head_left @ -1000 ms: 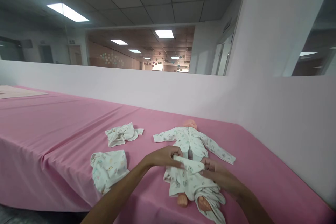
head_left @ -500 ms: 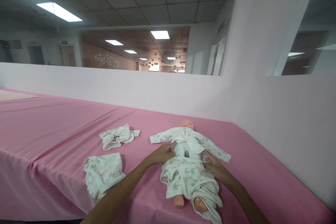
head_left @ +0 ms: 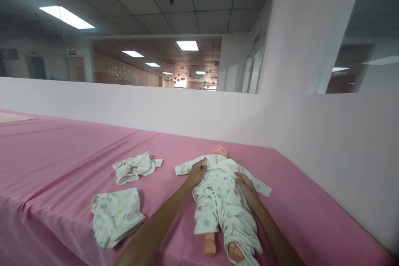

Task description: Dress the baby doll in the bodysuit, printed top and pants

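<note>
A baby doll [head_left: 219, 150] lies on its back, its head toward the wall and its bare feet toward me. It wears a white patterned jacket [head_left: 183, 168] with long sleeves and matching pants [head_left: 222, 191]. My left hand [head_left: 197, 173] is closed at the upper edge of the pants, on the left of the doll's torso. On the opposite side, my right hand [head_left: 245, 185] pinches the same waist edge. The pants cover the belly up to the chest. One pant leg ends above the left foot [head_left: 210, 245]; the other bunches around the right foot [head_left: 235, 252].
A pink cloth [head_left: 71, 145] covers the table. Left of the doll lie a crumpled white baby garment [head_left: 135, 168] and a folded patterned cloth [head_left: 116, 216]. Behind runs a white wall [head_left: 156, 110] with a window. A pale flat sheet [head_left: 15, 117] lies at the far left.
Both hands have moved up toward the doll's head, drawing the pants over the white belly area that showed before. More of one lower leg shows. The view has shifted slightly.
</note>
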